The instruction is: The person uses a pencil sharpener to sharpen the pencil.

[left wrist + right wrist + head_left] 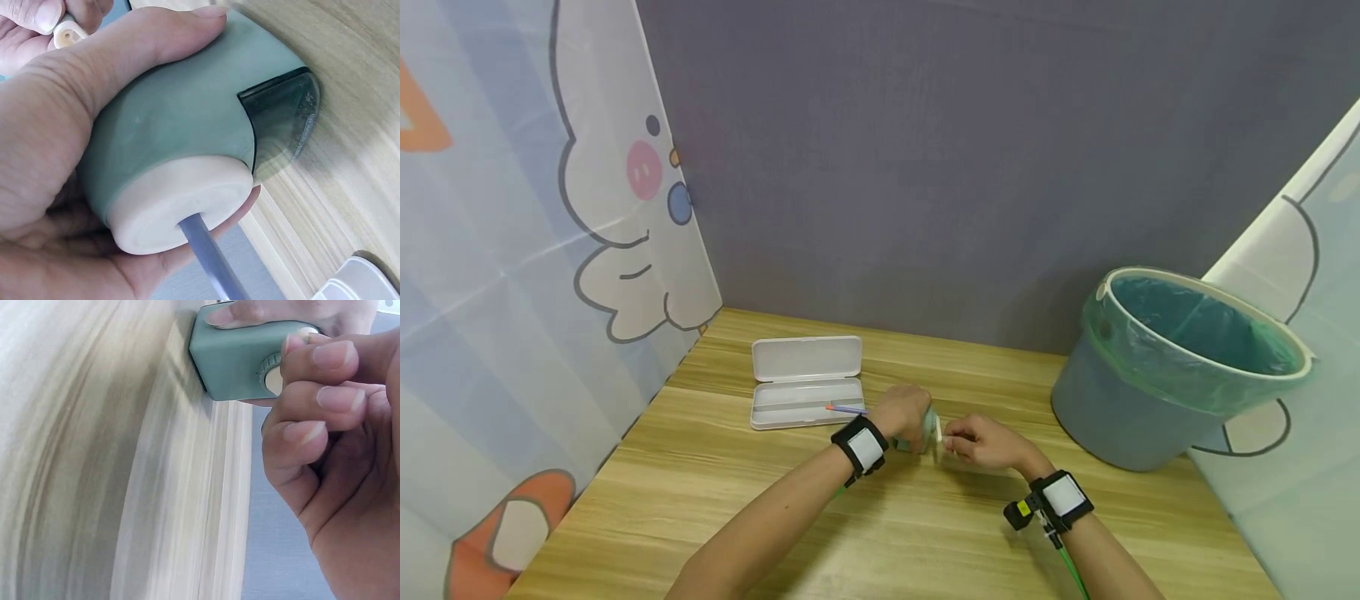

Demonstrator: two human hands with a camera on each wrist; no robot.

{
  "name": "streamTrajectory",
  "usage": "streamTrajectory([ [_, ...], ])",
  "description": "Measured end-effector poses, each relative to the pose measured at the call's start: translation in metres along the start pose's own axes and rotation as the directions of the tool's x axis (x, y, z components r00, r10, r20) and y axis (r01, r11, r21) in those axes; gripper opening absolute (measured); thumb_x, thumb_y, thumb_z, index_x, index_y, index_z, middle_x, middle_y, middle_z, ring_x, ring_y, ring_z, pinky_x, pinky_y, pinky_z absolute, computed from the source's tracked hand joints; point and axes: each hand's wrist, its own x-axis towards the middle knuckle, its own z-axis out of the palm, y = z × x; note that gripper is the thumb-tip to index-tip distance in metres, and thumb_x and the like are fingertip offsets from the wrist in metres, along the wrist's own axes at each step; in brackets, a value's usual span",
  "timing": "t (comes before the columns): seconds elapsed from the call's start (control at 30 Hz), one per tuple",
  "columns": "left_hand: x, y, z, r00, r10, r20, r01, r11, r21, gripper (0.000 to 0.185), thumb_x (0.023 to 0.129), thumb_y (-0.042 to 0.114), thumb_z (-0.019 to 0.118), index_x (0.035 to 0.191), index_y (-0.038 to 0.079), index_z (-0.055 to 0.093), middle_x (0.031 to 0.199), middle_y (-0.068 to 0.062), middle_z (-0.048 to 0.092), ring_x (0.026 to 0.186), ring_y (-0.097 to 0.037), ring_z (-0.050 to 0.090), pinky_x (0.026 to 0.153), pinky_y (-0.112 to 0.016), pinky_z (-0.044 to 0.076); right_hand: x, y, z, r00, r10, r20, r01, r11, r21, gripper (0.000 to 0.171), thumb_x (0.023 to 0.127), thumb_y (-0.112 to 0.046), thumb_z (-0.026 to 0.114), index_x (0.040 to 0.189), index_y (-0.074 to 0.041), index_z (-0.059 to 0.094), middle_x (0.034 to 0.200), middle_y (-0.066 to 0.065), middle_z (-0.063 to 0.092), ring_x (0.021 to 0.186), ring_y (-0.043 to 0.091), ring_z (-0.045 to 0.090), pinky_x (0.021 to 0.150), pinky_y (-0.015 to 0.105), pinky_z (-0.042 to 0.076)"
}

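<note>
Gripping the sharpener [178, 109] in the left hand [904, 412], with a pencil [212, 259] stuck in it. Pinching the crank [67, 34] in the right hand [988, 443], just beside the left. Also got an open case [807, 358] left of the left hand, plus a bin [1088, 408] past the right.

We cannot see the purple pencil's [215, 259] inner end within the green sharpener [181, 106]; its outer end leaves the left wrist view, whose corner also crops the white case [359, 282]. From the right wrist, we find the right hand [992, 443] mostly hiding the pale handle [61, 39].
</note>
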Motion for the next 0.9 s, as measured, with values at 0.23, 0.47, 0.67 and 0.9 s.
streamTrajectory([
  [0.23, -0.001, 0.0, 0.0, 1.0, 0.003, 0.001, -0.003, 1.0, 0.007, 0.039, 0.061, 0.027, 0.101, 0.083, 0.017, 0.07, 0.077, 0.007, 0.064, 0.069, -0.01, 0.057, 0.063, -0.025, 0.051, 0.003, 0.002, -0.004, 0.998, -0.063, -0.02, 0.063, 0.998, 0.007, 0.033, 0.108, -0.014, 0.051, 0.085, 0.006, 0.063, 0.062, -0.011, 0.041, 0.051, -0.003, 0.034, 0.051, 0.018, 0.034],
  [0.47, 0.0, -0.001, -0.001, 1.0, 0.018, -0.005, -0.018, 1.0, 0.009, 0.039, 0.061, 0.027, 0.1, 0.083, 0.017, 0.07, 0.077, 0.007, 0.064, 0.069, -0.01, 0.057, 0.064, -0.024, 0.05, 0.004, 0.001, -0.011, 0.997, -0.082, -0.002, 0.082, 0.997, 0.007, 0.034, 0.108, -0.015, 0.05, 0.084, 0.007, 0.061, 0.061, -0.011, 0.039, 0.05, -0.003, 0.031, 0.051, 0.018, 0.033],
  [0.67, 0.0, -0.001, -0.002, 1.0, 0.018, -0.008, -0.018, 1.0, 0.0, 0.038, 0.062, 0.025, 0.1, 0.084, 0.016, 0.07, 0.077, 0.006, 0.064, 0.068, -0.011, 0.057, 0.061, -0.024, 0.05, 0.005, -0.001, -0.016, 0.998, -0.067, -0.019, 0.066, 0.998, -0.019, 0.034, 0.109, -0.016, 0.049, 0.088, 0.005, 0.064, 0.06, -0.012, 0.039, 0.048, -0.002, 0.03, 0.051, 0.019, 0.034],
  [0.9, -0.001, -0.002, -0.003, 1.0, 0.014, -0.006, -0.014, 1.0, -0.014, 0.037, 0.062, 0.024, 0.099, 0.081, 0.015, 0.069, 0.075, 0.006, 0.063, 0.067, -0.012, 0.056, 0.059, -0.024, 0.049, 0.007, -0.002, -0.021, 0.998, -0.058, -0.025, 0.057, 0.997, -0.044, 0.033, 0.109, -0.018, 0.05, 0.089, 0.003, 0.065, 0.06, -0.012, 0.038, 0.048, -0.003, 0.029, 0.051, 0.019, 0.033],
])
